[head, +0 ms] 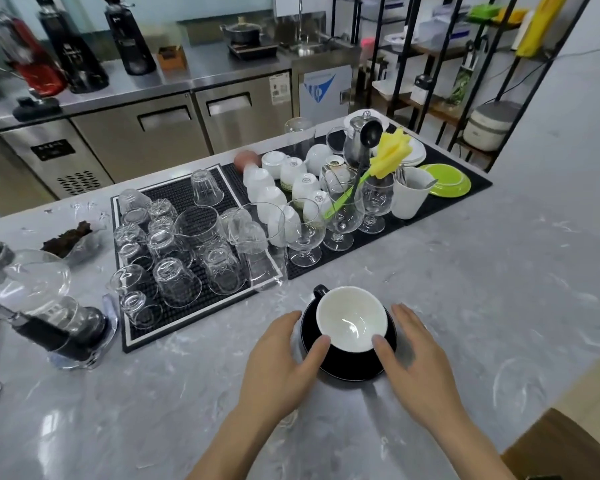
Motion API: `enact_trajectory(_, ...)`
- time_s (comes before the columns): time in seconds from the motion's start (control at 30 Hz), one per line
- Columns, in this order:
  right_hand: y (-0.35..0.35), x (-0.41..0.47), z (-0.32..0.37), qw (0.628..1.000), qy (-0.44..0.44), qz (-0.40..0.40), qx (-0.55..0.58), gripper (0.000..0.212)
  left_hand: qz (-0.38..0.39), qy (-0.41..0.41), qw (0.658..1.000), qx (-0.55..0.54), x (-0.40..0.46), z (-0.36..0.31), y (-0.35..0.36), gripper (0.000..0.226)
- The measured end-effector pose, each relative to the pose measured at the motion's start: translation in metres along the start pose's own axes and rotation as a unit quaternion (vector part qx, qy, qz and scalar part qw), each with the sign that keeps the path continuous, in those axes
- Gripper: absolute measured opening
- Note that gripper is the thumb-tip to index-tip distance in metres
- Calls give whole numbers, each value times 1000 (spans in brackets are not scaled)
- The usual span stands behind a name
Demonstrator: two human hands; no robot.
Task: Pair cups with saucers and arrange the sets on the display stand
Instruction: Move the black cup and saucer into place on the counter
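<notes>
A black cup with a white inside point(351, 317) sits upright on a black saucer point(347, 367) on the grey marble counter, its handle pointing away to the left. My left hand point(284, 355) cups the saucer's left edge, thumb resting at the cup's near rim. My right hand point(413, 348) holds the saucer's right edge, thumb also at the rim. Several white cups point(291, 174) lie overturned on the black mat behind. No display stand can be made out for certain.
A black rubber mat point(174, 327) holds several upturned glasses point(177, 282), stemmed glasses point(303, 233) and a glass jug. Green plate point(447, 180), steel pot and white mug stand at the back right. A siphon coffee maker point(39, 306) stands left. Metal shelving point(465, 64) is far right.
</notes>
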State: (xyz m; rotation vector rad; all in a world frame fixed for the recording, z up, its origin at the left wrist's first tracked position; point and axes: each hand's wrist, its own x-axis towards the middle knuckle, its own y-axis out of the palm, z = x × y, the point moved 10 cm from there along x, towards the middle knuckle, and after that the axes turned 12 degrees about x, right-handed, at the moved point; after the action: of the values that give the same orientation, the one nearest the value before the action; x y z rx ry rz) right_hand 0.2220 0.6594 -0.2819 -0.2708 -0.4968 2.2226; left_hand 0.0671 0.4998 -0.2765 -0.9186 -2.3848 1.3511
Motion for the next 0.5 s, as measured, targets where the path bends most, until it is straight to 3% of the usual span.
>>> enact_trajectory(0.33, 5, 11, -14, 998, 59, -1, 39, 61, 9, -39, 998, -38, 18, 10, 15, 71)
enact_trajectory(0.5, 7, 15, -27, 991, 103, 3, 81, 69, 18, -59, 995, -75, 25, 1, 13, 30)
